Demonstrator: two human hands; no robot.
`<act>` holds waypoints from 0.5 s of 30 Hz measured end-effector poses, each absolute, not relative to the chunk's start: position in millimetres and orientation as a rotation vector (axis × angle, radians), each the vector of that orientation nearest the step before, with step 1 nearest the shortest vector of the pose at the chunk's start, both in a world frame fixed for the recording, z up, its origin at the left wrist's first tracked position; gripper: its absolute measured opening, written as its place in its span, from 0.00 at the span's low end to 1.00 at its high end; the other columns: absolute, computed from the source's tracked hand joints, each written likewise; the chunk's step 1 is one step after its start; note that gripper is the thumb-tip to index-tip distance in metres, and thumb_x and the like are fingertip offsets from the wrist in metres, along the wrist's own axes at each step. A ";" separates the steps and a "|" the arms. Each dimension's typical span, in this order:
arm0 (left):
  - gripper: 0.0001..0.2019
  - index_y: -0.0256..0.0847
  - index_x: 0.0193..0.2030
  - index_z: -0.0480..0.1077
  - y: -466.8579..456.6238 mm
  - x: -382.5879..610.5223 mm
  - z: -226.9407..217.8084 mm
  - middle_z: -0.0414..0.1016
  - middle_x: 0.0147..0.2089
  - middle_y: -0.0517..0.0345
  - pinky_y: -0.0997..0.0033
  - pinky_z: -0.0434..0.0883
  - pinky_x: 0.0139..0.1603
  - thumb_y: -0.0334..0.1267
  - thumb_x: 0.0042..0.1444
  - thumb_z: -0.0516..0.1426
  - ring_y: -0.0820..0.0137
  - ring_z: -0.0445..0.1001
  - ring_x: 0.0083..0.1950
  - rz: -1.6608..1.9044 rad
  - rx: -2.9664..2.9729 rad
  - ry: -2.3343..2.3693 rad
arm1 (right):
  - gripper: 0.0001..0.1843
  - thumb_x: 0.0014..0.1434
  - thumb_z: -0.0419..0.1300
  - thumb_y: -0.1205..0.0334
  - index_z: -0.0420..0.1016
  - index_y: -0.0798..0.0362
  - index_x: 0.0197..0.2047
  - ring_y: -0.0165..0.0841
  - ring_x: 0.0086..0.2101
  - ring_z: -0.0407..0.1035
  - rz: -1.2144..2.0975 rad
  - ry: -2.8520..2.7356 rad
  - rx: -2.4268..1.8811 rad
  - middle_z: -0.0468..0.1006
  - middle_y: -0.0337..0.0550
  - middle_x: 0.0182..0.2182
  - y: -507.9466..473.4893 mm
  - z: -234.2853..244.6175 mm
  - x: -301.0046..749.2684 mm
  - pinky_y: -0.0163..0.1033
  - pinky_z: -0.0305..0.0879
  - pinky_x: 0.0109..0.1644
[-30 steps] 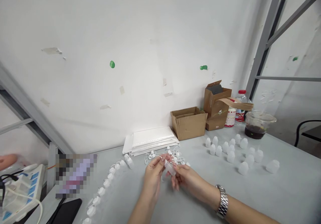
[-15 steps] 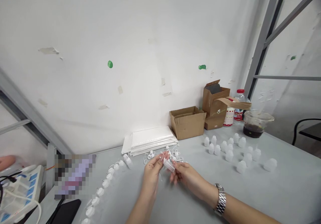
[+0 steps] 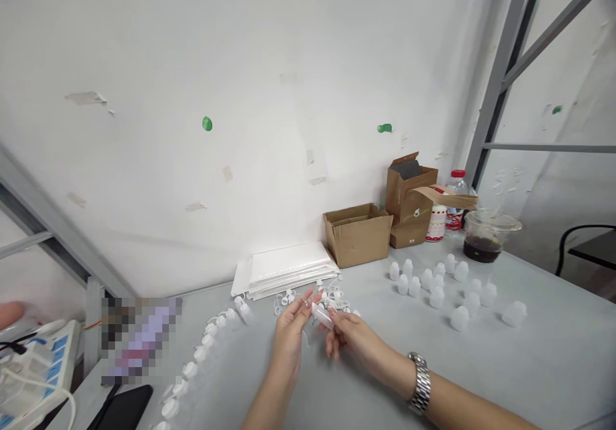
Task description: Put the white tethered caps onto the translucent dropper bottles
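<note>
A small translucent plastic bottle (image 3: 322,316) is held between both hands just above the table. My left hand (image 3: 291,328) pinches its upper end, where a white cap seems to be, mostly covered by fingers. A thin white cord dangles below that hand. My right hand (image 3: 355,337) grips the bottle's lower body between thumb and fingers. Just behind the hands lies a pile of white caps with cords (image 3: 337,297). To the left, a capped bottle (image 3: 244,310) stands at the far end of a curved row of white-capped bottles (image 3: 200,353).
Several frosted bottle-like pieces (image 3: 436,297) stand on the right. White padded mailers (image 3: 289,268), a cardboard box (image 3: 362,239) and a brown paper bag (image 3: 411,208) line the wall. A bowl of dark liquid (image 3: 482,249) sits far right. Left are a black phone (image 3: 126,408) and power strip (image 3: 60,359).
The camera view has shifted slightly. Both hands keep their hold on the bottle, with only a small shift of the fingers.
</note>
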State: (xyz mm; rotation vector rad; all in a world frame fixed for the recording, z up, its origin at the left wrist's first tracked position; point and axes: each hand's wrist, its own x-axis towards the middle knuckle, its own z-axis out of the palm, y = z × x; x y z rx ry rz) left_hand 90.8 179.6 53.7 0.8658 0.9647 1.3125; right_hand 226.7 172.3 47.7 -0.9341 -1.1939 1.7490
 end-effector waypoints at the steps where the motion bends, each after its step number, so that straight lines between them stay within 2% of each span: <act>1: 0.21 0.39 0.48 0.71 180.0 90.6 52.6 0.75 0.48 0.47 0.58 0.55 0.59 0.42 0.46 0.60 0.60 0.68 0.55 1.314 0.870 0.974 | 0.28 0.44 0.56 0.35 0.67 0.55 0.30 0.27 0.18 0.62 1.677 -1.216 -0.943 0.69 0.36 0.18 172.8 46.8 226.3 0.34 0.58 0.24; 4: 0.20 0.38 0.46 0.72 181.1 90.4 50.0 0.75 0.48 0.46 0.57 0.55 0.60 0.43 0.45 0.60 0.58 0.66 0.56 1.316 0.889 0.993 | 0.26 0.41 0.62 0.39 0.65 0.53 0.31 0.29 0.22 0.63 1.513 -1.269 -0.980 0.68 0.34 0.21 174.8 44.1 226.4 0.35 0.60 0.25; 7: 0.18 0.39 0.44 0.73 181.0 89.8 50.7 0.75 0.48 0.47 0.58 0.54 0.60 0.43 0.46 0.60 0.59 0.66 0.56 1.304 0.933 1.016 | 0.25 0.44 0.59 0.38 0.61 0.52 0.27 0.27 0.19 0.61 1.508 -1.331 -1.020 0.67 0.33 0.17 176.8 42.6 228.4 0.35 0.58 0.25; 11: 0.18 0.38 0.42 0.74 179.1 89.3 55.3 0.77 0.45 0.47 0.59 0.60 0.56 0.43 0.44 0.61 0.58 0.70 0.52 1.276 0.972 1.039 | 0.27 0.44 0.55 0.34 0.58 0.52 0.23 0.25 0.14 0.58 1.612 -1.353 -1.016 0.65 0.31 0.13 176.8 42.7 230.6 0.34 0.53 0.23; 15: 0.17 0.37 0.40 0.75 178.0 92.2 58.4 0.78 0.43 0.47 0.61 0.63 0.53 0.44 0.43 0.62 0.59 0.72 0.49 1.278 0.988 1.064 | 0.27 0.45 0.53 0.34 0.61 0.53 0.23 0.24 0.14 0.55 1.713 -1.251 -0.998 0.63 0.31 0.12 175.0 43.1 230.1 0.34 0.50 0.22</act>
